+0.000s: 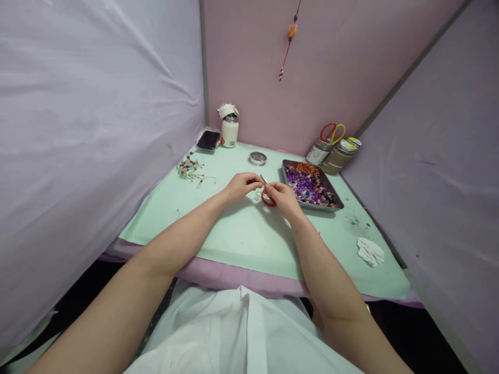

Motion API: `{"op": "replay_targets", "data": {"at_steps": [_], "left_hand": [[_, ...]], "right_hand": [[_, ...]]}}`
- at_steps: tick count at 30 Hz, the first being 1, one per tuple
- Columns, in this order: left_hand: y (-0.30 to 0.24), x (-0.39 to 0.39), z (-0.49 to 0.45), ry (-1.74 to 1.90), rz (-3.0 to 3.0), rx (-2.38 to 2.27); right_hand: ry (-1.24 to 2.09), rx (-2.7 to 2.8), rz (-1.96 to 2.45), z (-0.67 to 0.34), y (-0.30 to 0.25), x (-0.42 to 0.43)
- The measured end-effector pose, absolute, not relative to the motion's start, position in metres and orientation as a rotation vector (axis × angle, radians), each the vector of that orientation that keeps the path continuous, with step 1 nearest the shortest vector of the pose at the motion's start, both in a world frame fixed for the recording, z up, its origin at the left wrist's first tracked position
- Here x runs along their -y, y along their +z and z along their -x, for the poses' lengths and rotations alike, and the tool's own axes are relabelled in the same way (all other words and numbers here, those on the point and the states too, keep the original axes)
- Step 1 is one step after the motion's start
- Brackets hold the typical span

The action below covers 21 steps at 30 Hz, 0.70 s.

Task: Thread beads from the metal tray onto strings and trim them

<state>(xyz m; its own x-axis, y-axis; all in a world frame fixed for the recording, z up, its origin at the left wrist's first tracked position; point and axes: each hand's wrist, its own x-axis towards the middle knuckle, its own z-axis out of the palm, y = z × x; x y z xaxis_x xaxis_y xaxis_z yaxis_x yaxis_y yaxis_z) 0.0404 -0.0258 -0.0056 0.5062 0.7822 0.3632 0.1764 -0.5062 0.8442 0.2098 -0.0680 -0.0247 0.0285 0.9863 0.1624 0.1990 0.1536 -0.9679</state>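
Over the middle of the table, my right hand [284, 197] is closed on a pair of scissors [268, 199]. Their red handle loops hang below the fingers and the metal blades point up and left. My left hand [245, 185] pinches right beside the blade tips; a thin reddish cord [258, 194] hangs just under its fingers, and I cannot clearly see what lies between the fingertips. Close to my right hand stands a metal tray [317, 209] filled with purple and mixed beads [306, 186] and some orange cord.
Behind my hands sits a small round dish [258, 158]. Beaded strings [189, 169] lie at left, near a phone [209, 139] and a white bottle [230, 130]. Jars [337, 158] stand back right; a white glove-like cloth [370, 252] lies right. A beaded cord [291, 32] hangs on the back wall.
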Motion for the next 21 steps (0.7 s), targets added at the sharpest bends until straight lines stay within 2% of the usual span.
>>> {"op": "replay_targets", "data": {"at_steps": [21], "left_hand": [[0.0015,0.0316,-0.0422,0.926,-1.818,-0.771]], "right_hand": [[1.204,1.39,1.177,-0.2155,-0.0265,0.0675]]}}
